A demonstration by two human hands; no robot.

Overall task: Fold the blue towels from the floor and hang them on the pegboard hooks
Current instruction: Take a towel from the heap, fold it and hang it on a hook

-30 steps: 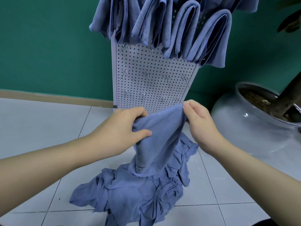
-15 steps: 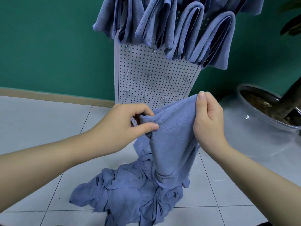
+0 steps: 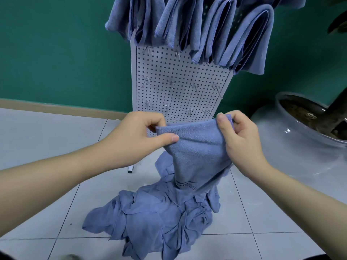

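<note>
Green wall and pale tiled floor (image 3: 33, 139) behind, my left hand (image 3: 137, 136) and right hand (image 3: 238, 136) each pinched a top corner of a blue towel (image 3: 197, 152), held before the pegboard (image 3: 178, 87), above the towel heap (image 3: 159, 218), folded towels (image 3: 206, 25) hung overhead.

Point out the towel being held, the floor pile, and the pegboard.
held towel (image 3: 195, 147), head view, its front face.
floor pile (image 3: 155, 218), head view, its crumpled middle.
pegboard (image 3: 180, 72), head view, bare perforated panel.

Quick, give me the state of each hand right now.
Left hand: closed, pinching the left top corner of the lifted blue towel.
Right hand: closed, fingers pinching the towel's right top corner.
</note>
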